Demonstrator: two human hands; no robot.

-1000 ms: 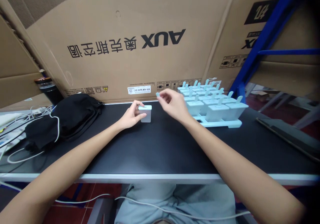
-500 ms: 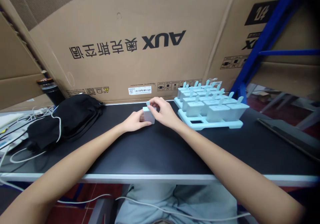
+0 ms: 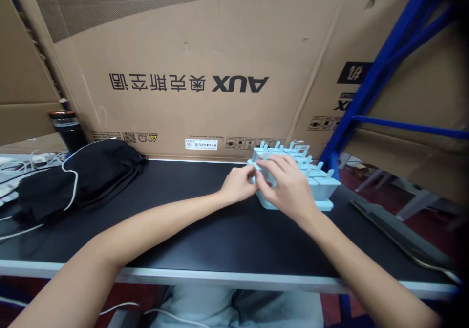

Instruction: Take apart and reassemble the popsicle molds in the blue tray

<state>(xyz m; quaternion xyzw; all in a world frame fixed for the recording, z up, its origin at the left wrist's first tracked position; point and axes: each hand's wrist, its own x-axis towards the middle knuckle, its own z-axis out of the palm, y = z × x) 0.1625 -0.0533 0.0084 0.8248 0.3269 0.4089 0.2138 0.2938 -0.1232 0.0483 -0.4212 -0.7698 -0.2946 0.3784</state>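
A light blue popsicle mold rack (image 3: 324, 205) stands on the right half of the black table. Several pale blue popsicle molds (image 3: 326, 187) sit in it, stick handles pointing up. At its near left corner, my right hand (image 3: 287, 184) curls over a single popsicle mold (image 3: 268, 177), which its fingers mostly cover. Closed in a pinch against the left side of that same mold is my left hand (image 3: 239, 184); its fingertips are partly hidden. How deep this mold sits in the rack cannot be made out.
Behind the table stands a large cardboard box (image 3: 164, 118). A black bag (image 3: 102, 171), white cables (image 3: 71, 186) and a dark bottle (image 3: 69, 130) are at the left. To the right are a dark flat panel (image 3: 399, 235) and a blue metal frame (image 3: 361, 93).
Both hands have moved right with the popsicle mold, from the middle of the table to the rack's near left corner. The view has shifted slightly.
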